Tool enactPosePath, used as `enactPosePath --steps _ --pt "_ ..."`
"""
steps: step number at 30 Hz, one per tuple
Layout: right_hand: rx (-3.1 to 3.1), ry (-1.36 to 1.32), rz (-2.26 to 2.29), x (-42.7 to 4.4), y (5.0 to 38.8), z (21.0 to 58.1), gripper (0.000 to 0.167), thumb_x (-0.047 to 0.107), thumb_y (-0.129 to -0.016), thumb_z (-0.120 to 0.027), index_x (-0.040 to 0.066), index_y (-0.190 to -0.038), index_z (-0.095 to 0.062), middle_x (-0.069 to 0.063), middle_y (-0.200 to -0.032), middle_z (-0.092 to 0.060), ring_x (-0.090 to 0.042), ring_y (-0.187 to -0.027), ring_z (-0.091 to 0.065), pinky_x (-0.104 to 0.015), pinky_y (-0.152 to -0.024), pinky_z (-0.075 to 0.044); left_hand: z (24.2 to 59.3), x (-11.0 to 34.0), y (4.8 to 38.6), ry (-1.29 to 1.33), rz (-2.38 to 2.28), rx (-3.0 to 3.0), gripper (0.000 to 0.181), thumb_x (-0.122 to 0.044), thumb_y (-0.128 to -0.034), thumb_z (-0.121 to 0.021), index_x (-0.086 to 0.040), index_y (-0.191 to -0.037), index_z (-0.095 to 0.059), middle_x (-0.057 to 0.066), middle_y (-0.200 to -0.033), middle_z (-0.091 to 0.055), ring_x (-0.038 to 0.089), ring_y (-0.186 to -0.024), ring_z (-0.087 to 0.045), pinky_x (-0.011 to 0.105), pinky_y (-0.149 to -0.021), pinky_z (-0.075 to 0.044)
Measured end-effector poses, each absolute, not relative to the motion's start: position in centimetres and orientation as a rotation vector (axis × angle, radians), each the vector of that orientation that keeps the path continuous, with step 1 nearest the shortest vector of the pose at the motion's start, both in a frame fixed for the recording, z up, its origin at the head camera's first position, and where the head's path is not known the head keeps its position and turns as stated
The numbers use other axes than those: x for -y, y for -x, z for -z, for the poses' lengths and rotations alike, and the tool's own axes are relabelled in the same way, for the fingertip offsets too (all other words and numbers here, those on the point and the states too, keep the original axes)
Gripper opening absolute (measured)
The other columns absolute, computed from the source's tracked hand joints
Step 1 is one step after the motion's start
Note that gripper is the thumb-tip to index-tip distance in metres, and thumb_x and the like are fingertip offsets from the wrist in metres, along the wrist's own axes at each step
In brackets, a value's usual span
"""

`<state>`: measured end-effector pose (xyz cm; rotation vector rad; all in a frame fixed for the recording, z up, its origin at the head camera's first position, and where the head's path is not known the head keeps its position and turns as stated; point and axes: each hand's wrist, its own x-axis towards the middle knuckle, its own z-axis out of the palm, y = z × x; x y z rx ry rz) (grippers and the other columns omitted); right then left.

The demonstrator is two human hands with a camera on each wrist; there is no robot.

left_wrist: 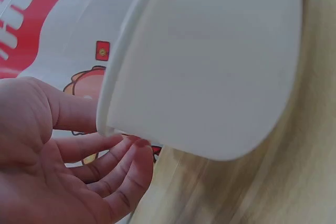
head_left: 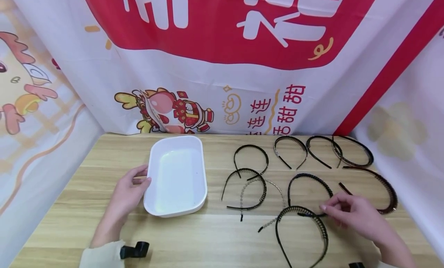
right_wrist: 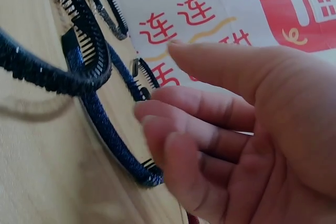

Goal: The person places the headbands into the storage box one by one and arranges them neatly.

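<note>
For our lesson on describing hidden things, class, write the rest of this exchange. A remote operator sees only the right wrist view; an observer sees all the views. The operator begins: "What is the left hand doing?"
Observer: The left hand holds a white tray by its left edge.

Operator: I can't see that tray. Which way does its open side face?

Observer: The head view shows its open side facing up.

Operator: And where are the headbands compared with it?

Observer: All those in the head view lie to the right of the tray, on the wooden table.
</note>
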<state>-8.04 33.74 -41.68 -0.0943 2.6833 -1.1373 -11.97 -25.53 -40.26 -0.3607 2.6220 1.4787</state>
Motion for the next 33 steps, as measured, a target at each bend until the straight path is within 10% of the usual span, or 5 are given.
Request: enactPosePath --steps 8,33 --pt "-2.510 0.221 1.135 -34.5 8.0 42.8 0.022 0.028 -0.100 -0.077 0.006 -0.103 -0.072 -0.002 -0.081 -0.073 -0.016 -0.064 -0.066 -0.030 -0.057 -0.057 41.4 26.3 12.0 0.431 -1.774 -2.418 0.060 -0.011 -0.1075 -0.062 -0.001 -0.163 -0.041 0.002 -0.132 -0.059 0.003 -0.106 -0.058 0.017 -0.086 -0.059" --pt "-2.166 -0.010 1.540 -35.5 7.4 45.0 0.029 0.014 -0.098 -0.077 -0.003 -0.119 -0.069 -0.005 -0.090 -0.079 -0.018 -0.074 -0.073 -0.034 -0.065 -0.065 42.4 28.8 12.6 0.324 -2.160 -1.982 0.045 -0.004 -0.1015 -0.070 -0.014 -0.144 -0.058 -0.013 -0.111 -0.074 0.006 -0.104 -0.072 0.027 -0.089 -0.064"
